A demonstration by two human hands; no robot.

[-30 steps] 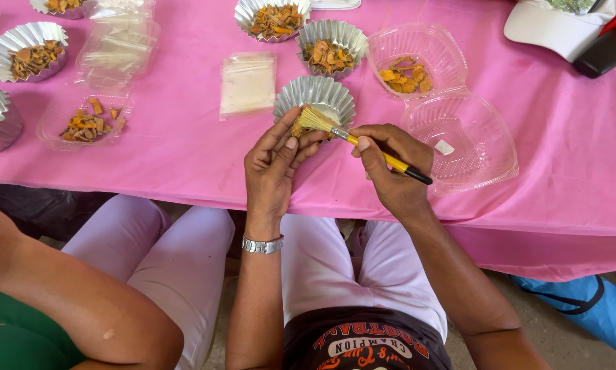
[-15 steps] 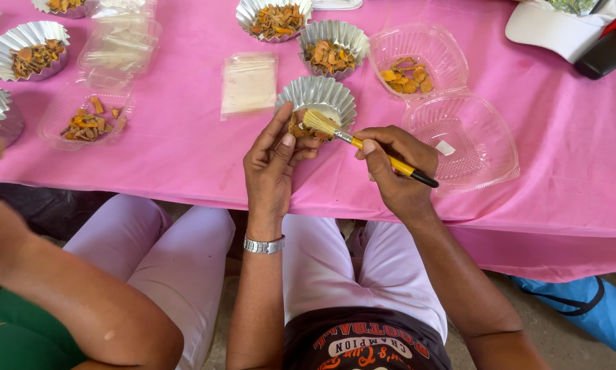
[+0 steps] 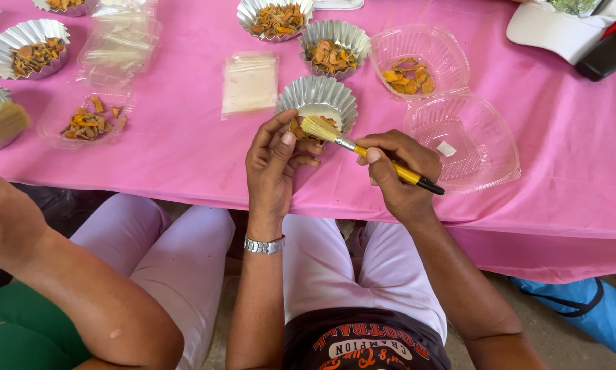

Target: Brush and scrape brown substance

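Big pink tablecloth (image 3: 185,151) covers the whole table, and the person sits right up against its edge, both forearms coming up from the lap. A second person's bare arm (image 3: 68,288) fills the lower left corner, apart from all this.

The left hand (image 3: 274,161) is raised with its palm turned in, fingers curled and pinched shut around a small orange-brown piece (image 3: 296,128), which sits at the fingertips just over the table edge. The right hand (image 3: 397,175) is wrapped closed around a yellow-handled brush (image 3: 370,154), thumb on top, black handle end poking out to the right; its pale bristles touch the little piece.

Containers next. A clear hinged clamshell (image 3: 459,137) lies open to the right, its far half holding a few orange chunks and its near half only a small white scrap. Right behind the hands is a fluted foil cup (image 3: 315,99), basically bare inside. Two more foil cups (image 3: 335,51) further back hold orange-brown chips. A flat clear packet (image 3: 250,82) lies to the left, then another clear tray (image 3: 89,120) with chips in it.
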